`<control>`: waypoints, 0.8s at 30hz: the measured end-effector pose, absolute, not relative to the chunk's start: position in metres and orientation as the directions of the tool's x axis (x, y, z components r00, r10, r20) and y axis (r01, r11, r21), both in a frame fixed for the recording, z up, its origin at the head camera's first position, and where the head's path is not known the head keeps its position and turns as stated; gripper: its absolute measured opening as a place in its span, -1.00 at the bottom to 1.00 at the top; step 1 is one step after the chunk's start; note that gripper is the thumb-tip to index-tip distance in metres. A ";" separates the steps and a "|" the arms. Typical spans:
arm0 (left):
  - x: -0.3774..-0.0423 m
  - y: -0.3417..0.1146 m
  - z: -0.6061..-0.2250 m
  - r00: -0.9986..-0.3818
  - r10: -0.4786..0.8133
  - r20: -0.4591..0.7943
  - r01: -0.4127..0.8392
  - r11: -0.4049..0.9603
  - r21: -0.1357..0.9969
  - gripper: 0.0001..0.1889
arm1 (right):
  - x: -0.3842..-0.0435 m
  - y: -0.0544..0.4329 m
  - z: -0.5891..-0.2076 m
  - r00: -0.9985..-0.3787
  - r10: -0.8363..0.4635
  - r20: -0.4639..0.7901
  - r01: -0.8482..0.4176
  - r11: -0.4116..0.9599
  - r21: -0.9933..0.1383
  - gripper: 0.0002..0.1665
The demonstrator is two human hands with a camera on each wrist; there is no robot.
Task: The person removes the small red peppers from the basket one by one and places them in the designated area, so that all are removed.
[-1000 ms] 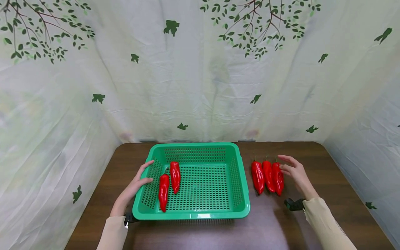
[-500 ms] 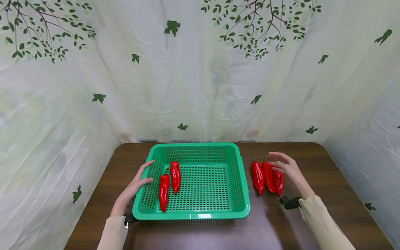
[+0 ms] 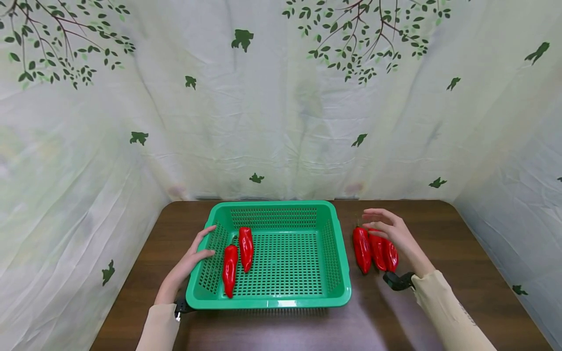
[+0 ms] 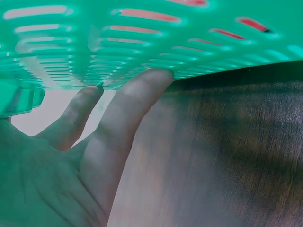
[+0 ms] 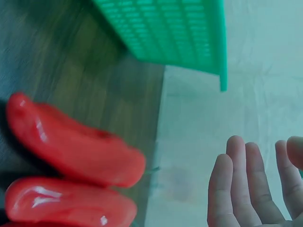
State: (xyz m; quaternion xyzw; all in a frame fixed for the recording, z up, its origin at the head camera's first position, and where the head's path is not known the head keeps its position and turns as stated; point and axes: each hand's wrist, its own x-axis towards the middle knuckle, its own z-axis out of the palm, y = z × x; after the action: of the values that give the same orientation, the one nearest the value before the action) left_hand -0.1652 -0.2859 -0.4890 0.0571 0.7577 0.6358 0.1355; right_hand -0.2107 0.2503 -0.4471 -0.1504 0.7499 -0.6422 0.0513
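Observation:
Two red peppers, one (image 3: 246,249) a little farther back than the other (image 3: 230,271), lie at the left inside a green slotted plastic basket (image 3: 268,303). My left hand (image 3: 191,260) rests against the basket's left side, thumb and fingers spread and fairly straight at the rim. In the left wrist view the digits (image 4: 118,123) reach up to the slotted wall. Right of the basket, three more red peppers (image 3: 362,249) lie side by side on the table. My right hand (image 3: 393,233) is over them, fingers relaxed and holding nothing, partly covering the middle and right peppers.
The brown wooden table (image 3: 303,331) carries the basket and the peppers. A pale cloth (image 3: 281,122) printed with leaves hangs behind and on both sides. Black straps with small cameras (image 3: 397,281) sit at both wrists.
My right hand has moved left and slightly away from me, from the rightmost pepper across the row toward the leftmost one. The left hand, the basket and the peppers have stayed put.

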 end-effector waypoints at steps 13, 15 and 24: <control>-0.166 -0.286 -0.489 -0.955 0.262 -0.142 -0.096 0.182 0.979 -0.33 | -0.211 0.209 -0.421 -0.947 -0.308 0.095 -0.135 0.112 -0.984 -0.61; -0.167 -0.286 -0.489 -0.954 0.260 -0.146 -0.099 0.188 0.977 -0.33 | -0.212 0.203 -0.420 -0.943 -0.316 0.102 -0.141 0.103 -0.985 -0.61; -0.167 -0.286 -0.489 -0.954 0.254 -0.160 -0.108 0.207 0.972 -0.32 | -0.217 0.177 -0.416 -0.929 -0.361 0.081 -0.111 0.064 -0.992 -0.60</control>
State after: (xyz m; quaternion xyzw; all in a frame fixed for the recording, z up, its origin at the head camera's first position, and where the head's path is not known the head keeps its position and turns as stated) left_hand -0.1671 -0.2864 -0.4887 0.0476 0.7633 0.6280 0.1440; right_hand -0.2165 0.1773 -0.4164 -0.1634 0.7231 -0.6645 0.0941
